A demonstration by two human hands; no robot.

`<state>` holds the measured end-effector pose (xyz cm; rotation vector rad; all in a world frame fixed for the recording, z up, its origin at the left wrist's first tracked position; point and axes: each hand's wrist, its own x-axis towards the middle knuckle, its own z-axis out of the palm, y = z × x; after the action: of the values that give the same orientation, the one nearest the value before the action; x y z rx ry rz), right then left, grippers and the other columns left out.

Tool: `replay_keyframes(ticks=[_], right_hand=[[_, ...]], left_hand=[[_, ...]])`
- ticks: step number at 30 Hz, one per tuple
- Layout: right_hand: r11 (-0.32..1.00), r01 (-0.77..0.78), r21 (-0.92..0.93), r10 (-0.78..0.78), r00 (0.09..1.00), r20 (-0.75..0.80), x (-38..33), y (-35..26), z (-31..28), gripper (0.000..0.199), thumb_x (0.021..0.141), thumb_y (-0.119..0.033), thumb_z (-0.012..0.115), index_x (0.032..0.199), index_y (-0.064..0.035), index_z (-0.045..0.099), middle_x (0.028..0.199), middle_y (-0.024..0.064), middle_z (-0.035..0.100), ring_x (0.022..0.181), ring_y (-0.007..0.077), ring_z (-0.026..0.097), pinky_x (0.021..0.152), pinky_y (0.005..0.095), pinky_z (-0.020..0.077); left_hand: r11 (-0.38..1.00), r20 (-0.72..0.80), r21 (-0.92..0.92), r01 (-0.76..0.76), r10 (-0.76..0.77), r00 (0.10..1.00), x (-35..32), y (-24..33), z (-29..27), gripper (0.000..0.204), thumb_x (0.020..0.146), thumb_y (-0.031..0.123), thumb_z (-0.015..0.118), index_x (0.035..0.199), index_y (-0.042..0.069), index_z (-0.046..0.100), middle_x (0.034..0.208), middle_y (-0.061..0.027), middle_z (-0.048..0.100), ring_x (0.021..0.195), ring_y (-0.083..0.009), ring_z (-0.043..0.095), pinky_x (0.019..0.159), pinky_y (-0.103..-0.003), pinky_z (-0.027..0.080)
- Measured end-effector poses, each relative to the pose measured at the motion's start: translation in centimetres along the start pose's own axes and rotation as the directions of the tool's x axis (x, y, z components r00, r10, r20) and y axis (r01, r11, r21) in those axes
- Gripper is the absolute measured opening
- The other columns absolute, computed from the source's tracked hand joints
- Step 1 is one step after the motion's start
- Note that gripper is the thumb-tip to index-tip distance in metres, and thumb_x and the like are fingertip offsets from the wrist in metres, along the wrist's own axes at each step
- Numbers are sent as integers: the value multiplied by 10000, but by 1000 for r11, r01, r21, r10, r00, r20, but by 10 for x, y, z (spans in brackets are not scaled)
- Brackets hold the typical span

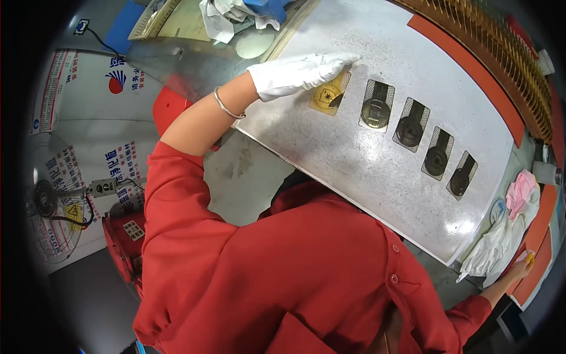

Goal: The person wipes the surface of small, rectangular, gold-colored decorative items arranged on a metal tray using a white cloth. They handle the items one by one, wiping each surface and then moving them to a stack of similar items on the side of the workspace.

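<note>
My left hand (303, 74), in a white glove, lies with its fingers stretched out at the edge of a pale speckled panel (330, 141). It is nearest to a gold rectangular plate (328, 95) with a round emblem, which it partly covers. Several dark rectangular pieces with round middles and mesh-like corners run in a row to the right, beginning with this dark piece (375, 106). Far off at the lower right, my bare right hand (520, 266) is closed around a small yellow thing (530, 259), too small to name, over an orange-red strip (539, 236).
White cloths (227, 17) lie by the panel's upper left, near a pale round disc (254, 42). A white cloth (492, 251) and a pink cloth (521, 192) lie at the right. A long brown brush-like bar (501, 50) borders the far edge. A fan (44, 197) stands left.
</note>
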<state>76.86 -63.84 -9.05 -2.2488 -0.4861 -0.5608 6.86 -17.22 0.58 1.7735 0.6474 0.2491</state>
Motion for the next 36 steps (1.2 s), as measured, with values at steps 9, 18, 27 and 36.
replay_keyframes(ticks=[9,18,27,36], right_hand=[[990,-135,44,134,990,39,-20,-53,-3,351,869,-270,580,1027,42,611,967,106,632,889,171,567,822,276,436],[999,-15,39,14,1000,25,-10,-23,-4,347,872,-262,573,1035,42,611,1006,131,632,917,192,572,835,278,432],[998,-36,44,35,999,39,-2,-4,-3,371,876,-262,559,1087,42,590,1070,141,614,982,201,563,877,283,412],[992,-71,103,67,997,37,-4,-7,-3,326,875,-210,549,1083,37,594,1037,120,621,942,176,566,839,264,421]], left_hand=[[998,7,3,69,-69,998,-1,-2,-5,530,939,424,403,1246,-5,446,1185,-47,483,1071,-139,405,974,-265,301],[994,43,-10,-109,109,993,3,-12,-8,514,938,415,420,1239,0,455,1074,-19,486,984,-110,404,918,-252,326],[978,42,148,145,-153,987,11,-5,-14,571,945,467,335,1288,19,427,1034,-22,473,955,-122,401,899,-252,330],[969,56,190,156,-169,984,12,5,-13,618,934,507,305,1313,29,400,1204,-77,451,1101,-172,397,971,-274,299]])
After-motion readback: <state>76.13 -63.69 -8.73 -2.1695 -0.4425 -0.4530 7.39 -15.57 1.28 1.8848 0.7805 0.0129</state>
